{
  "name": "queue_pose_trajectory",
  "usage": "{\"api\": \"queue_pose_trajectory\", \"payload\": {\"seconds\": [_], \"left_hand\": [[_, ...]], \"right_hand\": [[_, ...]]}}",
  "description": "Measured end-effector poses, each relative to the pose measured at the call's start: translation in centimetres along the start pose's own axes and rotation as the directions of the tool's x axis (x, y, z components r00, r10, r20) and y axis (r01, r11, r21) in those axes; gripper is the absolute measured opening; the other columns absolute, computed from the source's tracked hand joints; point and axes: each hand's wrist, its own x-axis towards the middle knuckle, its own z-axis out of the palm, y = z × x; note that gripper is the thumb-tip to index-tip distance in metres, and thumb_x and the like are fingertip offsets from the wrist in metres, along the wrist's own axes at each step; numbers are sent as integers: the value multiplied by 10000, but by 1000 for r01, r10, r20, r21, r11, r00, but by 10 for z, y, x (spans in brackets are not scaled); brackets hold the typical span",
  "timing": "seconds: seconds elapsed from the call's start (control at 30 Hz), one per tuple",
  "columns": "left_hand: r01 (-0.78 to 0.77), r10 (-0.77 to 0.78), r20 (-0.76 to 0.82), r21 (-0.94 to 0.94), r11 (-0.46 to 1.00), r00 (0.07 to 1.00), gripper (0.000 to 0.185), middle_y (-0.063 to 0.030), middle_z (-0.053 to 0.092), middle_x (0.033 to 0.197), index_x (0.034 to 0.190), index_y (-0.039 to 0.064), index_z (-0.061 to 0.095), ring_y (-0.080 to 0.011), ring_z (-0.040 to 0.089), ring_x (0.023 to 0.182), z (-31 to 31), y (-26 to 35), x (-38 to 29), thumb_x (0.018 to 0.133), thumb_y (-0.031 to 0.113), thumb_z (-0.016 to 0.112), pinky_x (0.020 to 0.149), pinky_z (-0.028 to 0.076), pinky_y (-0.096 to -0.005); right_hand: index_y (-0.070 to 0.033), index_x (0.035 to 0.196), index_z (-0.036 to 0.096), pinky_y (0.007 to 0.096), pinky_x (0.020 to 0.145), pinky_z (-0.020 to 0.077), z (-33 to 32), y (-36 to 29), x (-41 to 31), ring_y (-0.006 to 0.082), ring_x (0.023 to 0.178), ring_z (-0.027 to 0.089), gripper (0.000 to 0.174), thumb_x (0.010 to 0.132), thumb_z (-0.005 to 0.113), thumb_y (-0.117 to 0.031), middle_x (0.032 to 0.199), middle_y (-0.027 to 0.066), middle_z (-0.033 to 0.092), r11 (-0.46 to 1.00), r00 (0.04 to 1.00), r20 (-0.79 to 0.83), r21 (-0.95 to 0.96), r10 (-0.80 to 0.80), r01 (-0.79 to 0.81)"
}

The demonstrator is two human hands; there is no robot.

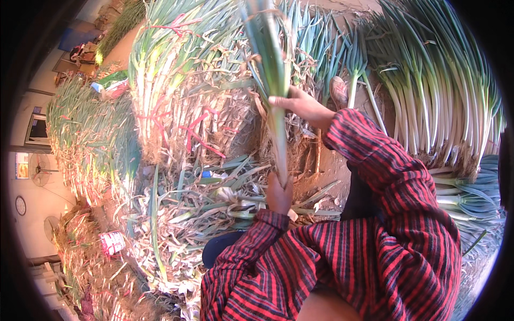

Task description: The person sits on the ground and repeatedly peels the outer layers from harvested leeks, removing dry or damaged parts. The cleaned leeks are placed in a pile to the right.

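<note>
Between my hands stands a thick green onion stalk point(275, 120), its root end toward me and its blurred green leaves pointing away. My left hand point(279, 195) is wrapped around the low pale end. Higher up, my right hand point(306, 105) grips the stalk where white turns to green, thumb across the front. Dry brown leaf strips hang from its upper part. Just beyond lie untrimmed onions with withered leaves point(303, 64). Peeled leaves and scraps point(225, 196) cover the ground below my left hand.
Bundles tied with red strips point(156, 88) stand at the left. Cleaned long onions point(433, 92) lie in a row at the right, with more leaves point(470, 196) below. A shoe point(338, 92) shows past my right hand. A red-and-white roll point(112, 242) rests at lower left; fans point(40, 169) stand behind.
</note>
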Motion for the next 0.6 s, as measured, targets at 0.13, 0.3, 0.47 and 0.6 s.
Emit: {"api": "queue_pose_trajectory", "payload": {"seconds": [0.13,0.3,0.47,0.6], "left_hand": [[87,-24,131,-498,863,991,518,-162,571,1067,1213,-4,414,-248,556,976,-15,30,10,859,319,611,855,425,-328],[-240,206,-127,-625,743,970,353,-95,609,990,1107,-33,541,-146,541,875,-31,70,97,932,271,502,788,425,-284],[-104,93,-55,-278,955,994,352,-155,630,865,1246,12,398,-264,604,793,8,21,69,927,154,449,707,476,-371],[92,-360,466,504,859,808,424,-270,588,1005,1202,30,446,-384,596,925,13,-53,14,904,332,448,794,462,-447]], "right_hand": [[-25,1143,547,297,813,458,11,-12,-19,158,870,581,403,803,683,-194,1011,57,615,783,996,-90,619,-10,64],[-23,1117,557,321,861,430,32,-16,-34,174,934,572,371,815,664,-211,1033,57,615,724,998,-36,687,-55,65],[-27,1097,552,320,722,517,1,-23,-24,185,787,612,311,828,635,-158,924,74,622,647,991,-128,752,-45,126],[-20,1024,539,315,632,508,-30,-26,-17,178,703,596,252,848,613,-184,849,81,601,661,969,-234,714,-84,230]]}}
